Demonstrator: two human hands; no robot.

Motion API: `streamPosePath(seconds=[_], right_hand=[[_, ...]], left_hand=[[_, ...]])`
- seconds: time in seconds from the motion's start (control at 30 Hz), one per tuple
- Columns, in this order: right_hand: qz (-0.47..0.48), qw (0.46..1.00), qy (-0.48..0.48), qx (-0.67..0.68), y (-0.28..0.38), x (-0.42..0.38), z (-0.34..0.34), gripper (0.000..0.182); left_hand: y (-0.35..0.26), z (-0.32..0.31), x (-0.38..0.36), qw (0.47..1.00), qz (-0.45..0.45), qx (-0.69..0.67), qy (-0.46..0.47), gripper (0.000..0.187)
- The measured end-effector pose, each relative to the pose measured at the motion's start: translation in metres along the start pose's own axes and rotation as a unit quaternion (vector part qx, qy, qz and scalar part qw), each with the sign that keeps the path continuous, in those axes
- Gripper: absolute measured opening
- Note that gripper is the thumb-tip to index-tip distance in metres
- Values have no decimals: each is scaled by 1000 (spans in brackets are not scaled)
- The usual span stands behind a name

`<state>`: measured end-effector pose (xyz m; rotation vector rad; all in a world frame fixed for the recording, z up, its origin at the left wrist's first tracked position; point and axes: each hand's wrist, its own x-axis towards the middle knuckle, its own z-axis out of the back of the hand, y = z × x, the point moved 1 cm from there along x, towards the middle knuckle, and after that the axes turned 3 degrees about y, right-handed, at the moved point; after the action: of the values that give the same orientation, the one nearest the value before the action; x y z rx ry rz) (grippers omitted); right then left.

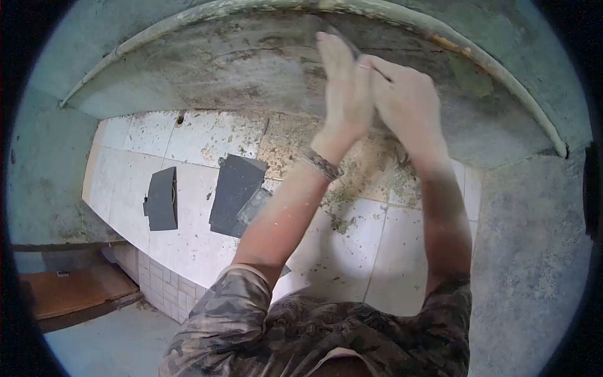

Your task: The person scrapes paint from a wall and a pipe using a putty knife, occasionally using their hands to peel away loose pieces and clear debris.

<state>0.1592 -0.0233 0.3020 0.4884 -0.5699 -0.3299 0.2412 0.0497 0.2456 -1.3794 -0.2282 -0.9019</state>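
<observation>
Up against the stained wall (pixel 251 78), my right hand (pixel 408 97) is closed around a thin flat tool with a dark blade (pixel 344 36), which looks like a scraper. Its handle is hidden in my fingers. My left hand (pixel 347 88) lies along the tool with straight fingers, touching the blade close to the wall. Both hands are side by side and slightly blurred. Beneath them, flakes and crumbs (pixel 342 217) of scraped-off coating are scattered over the white tiles (pixel 402 251).
Dark grey sheets (pixel 235 188), like sandpaper, lie on the tiles with a small grey flat piece (pixel 254 206) partly behind my left forearm. Another bent dark sheet (pixel 163 200) is farther left. A pale pipe (pixel 188 24) runs along the wall above. A brown board (pixel 78 289) sits lower left.
</observation>
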Motion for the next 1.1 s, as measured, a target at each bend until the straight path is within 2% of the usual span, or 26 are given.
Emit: streamPosePath(seconds=[0.07,0.17,0.23,0.3,0.33,0.37,0.43,0.5,0.57,0.67,0.7,0.77,0.83,0.97,1.0,1.03,1.07,1.1], right_hand=[[1,1000,-2,31,4,8,-1,27],[-12,1000,2,-17,1,6,-8,27],[3,999,4,32,-3,0,-13,30],[4,1000,10,-3,-12,-7,12,31],[1,999,19,-37,-16,-13,25,33],[7,999,19,-38,-18,-15,33,33],[-95,994,30,-53,-12,-14,46,36],[-109,991,48,-53,7,-10,27,37],[-48,985,93,-138,29,6,2,35],[-59,976,139,-154,39,14,-21,40],[-55,977,140,-153,33,12,-17,40],[-6,992,104,69,2,-3,10,38],[-61,986,100,122,-28,-14,39,35],[-57,992,58,97,-18,-20,17,36],[-40,993,61,92,2,-16,-3,38],[-63,990,92,88,32,-8,-18,37],[-87,985,124,86,59,1,-31,37],[-65,988,129,56,71,9,-50,37]], left_hand=[[-1,5,-3,999,-18,-7,31,68],[8,16,2,998,-4,36,48,65],[9,7,-4,999,-1,32,26,64],[7,-2,-18,998,0,25,54,65],[4,-9,-26,995,-16,30,98,66],[0,-15,-30,995,-18,30,93,66],[-8,-24,-32,989,-15,-62,131,68],[-4,-24,-31,991,-6,-85,101,66],[10,-9,-27,994,25,-97,52,66],[29,16,-19,992,67,-103,-28,67],[28,15,-19,992,67,-100,-32,67],[18,0,-24,998,27,-41,31,70],[-3,-16,-28,996,0,-7,87,72],[-6,-25,-28,999,4,-51,14,72],[5,-5,-24,999,21,-26,-2,72],[16,17,-21,999,39,0,-18,72],[27,43,-16,998,49,-23,-18,72],[37,65,-10,997,58,-45,-17,72]])
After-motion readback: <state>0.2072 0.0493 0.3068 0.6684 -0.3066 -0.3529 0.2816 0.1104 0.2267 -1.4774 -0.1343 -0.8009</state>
